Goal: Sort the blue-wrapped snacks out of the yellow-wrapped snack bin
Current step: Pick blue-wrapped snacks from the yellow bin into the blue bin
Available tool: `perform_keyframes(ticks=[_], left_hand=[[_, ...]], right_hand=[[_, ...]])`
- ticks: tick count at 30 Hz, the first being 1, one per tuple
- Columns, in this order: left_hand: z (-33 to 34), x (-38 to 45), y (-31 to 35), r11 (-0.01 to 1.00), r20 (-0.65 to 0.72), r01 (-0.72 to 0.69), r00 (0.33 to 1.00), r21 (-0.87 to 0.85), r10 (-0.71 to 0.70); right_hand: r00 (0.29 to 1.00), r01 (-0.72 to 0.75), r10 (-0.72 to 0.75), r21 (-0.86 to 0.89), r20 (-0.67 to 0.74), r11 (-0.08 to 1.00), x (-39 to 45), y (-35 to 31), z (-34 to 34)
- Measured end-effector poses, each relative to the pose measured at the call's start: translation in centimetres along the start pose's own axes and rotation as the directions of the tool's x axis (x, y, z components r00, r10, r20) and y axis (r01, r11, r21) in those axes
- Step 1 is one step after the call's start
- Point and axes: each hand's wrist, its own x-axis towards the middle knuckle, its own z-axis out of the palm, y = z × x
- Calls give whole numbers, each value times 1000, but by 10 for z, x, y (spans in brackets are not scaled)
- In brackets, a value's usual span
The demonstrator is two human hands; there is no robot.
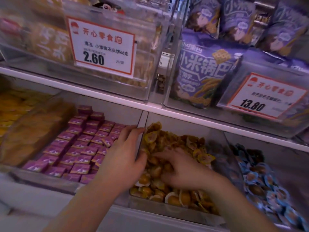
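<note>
A clear bin on the lower shelf holds a heap of yellow-wrapped snacks. My left hand lies over the bin's left wall with its fingers stretched toward the back of the heap. My right hand is palm down in the yellow snacks, fingers spread and dug into the pile. To the right, a neighbouring bin holds blue-wrapped snacks. I see no blue wrapper among the yellow ones, and neither hand visibly holds anything.
A bin of purple boxed snacks sits left of the yellow bin. A white shelf edge runs above. The upper shelf carries clear bins with price cards and purple snack bags.
</note>
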Motion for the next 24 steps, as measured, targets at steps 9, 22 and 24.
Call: perform_keyframes(ticks=[9,22,24], left_hand=[[3,0,-1,1000,-29,-6,1000,8,6],[5,-2,0,1000,-52,-5,999,16,6],[6,-2,2,1000,-69,6,998,14,-5]], right_hand=[[992,-61,98,373,-82,926,-23,24,-32],[770,-434,630,805,98,405,102,84,-19],[820,-374,544,886,178,274,113,80,-12]])
